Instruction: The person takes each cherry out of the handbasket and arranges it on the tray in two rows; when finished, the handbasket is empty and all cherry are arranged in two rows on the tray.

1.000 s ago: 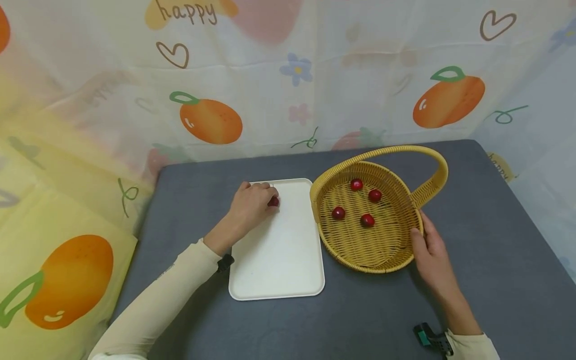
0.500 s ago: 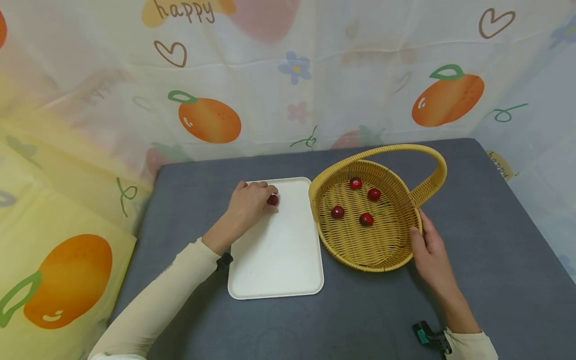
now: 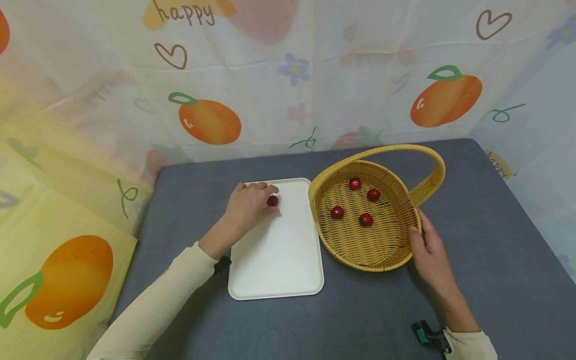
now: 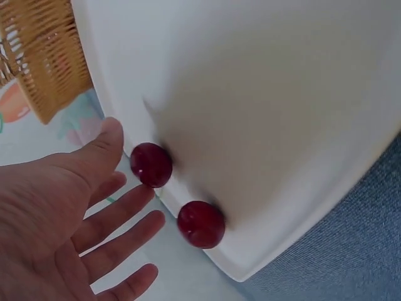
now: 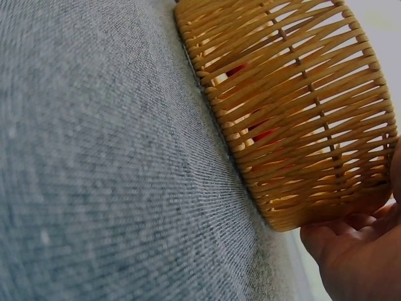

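Observation:
My left hand (image 3: 247, 205) is over the far left part of a white tray (image 3: 279, 260), fingers and thumb spread apart around a dark red cherry (image 3: 272, 200). Two cherries show on the tray in the left wrist view: one cherry (image 4: 151, 165) lies by the thumb and a fingertip, the other cherry (image 4: 201, 224) just beyond the fingertips. In the head view the hand hides one of them. My right hand (image 3: 432, 252) grips the near right rim of a yellow woven basket (image 3: 371, 250), thumb over the edge. Several cherries (image 3: 366, 219) lie inside the basket.
The basket's tall handle (image 3: 396, 148) arches over its far side. The basket stands close to the tray's right edge. Grey cloth (image 3: 351, 315) covers the table, and a fruit-printed curtain (image 3: 270, 110) hangs behind it.
The left thumb and fingers have spread slightly wider around the cherry, which stays in place on the tray. The right hand and the basket are unchanged.

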Demonstrator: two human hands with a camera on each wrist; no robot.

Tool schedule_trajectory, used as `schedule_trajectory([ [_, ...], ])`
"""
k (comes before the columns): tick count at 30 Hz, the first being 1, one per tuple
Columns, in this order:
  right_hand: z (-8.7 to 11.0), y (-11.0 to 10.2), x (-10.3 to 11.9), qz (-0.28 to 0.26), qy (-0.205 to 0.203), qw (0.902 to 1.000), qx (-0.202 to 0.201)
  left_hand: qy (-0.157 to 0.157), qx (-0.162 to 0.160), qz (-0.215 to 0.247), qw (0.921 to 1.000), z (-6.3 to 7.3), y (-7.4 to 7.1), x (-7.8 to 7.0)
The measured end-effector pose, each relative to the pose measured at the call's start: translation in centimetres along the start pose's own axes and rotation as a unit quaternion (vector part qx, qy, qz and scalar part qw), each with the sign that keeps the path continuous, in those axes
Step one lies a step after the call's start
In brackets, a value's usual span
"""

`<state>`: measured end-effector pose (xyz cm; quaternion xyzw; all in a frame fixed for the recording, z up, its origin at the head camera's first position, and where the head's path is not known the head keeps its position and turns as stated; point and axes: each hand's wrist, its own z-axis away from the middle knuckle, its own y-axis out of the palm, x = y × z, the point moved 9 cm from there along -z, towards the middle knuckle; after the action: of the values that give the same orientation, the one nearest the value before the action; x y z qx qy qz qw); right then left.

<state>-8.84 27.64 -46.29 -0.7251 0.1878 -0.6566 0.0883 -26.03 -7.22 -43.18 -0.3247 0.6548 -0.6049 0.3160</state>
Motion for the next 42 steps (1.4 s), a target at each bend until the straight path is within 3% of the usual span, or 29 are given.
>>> schedule_trajectory([
  [15,0.1,-0.2,0.1,0.007,0.003,1.0000,-0.004,0.073,-0.073,0.047,0.9935,1.5,-4.8,-4.3],
  [22,0.0,-0.1,0.1,0.004,0.003,1.0000,-0.003,0.092,-0.054,0.093,0.9900,2.8,-6.0,-7.0],
  [27,-0.1,-0.1,0.2,0.000,0.000,1.0000,-0.001,0.108,-0.019,0.137,0.9845,4.4,-7.4,-10.4],
  [33,-0.1,-0.5,0.0,-0.003,-0.002,1.0000,-0.009,0.176,-0.029,0.156,0.9714,5.1,-9.9,-15.2],
  [36,-0.1,-0.6,-0.1,-0.003,-0.002,1.0000,-0.009,0.207,-0.042,0.131,0.9686,4.5,-10.7,-17.5],
  [42,-0.2,-0.2,-0.2,0.007,0.001,1.0000,-0.002,0.255,-0.057,0.038,0.9645,3.3,-11.8,-21.6],
])
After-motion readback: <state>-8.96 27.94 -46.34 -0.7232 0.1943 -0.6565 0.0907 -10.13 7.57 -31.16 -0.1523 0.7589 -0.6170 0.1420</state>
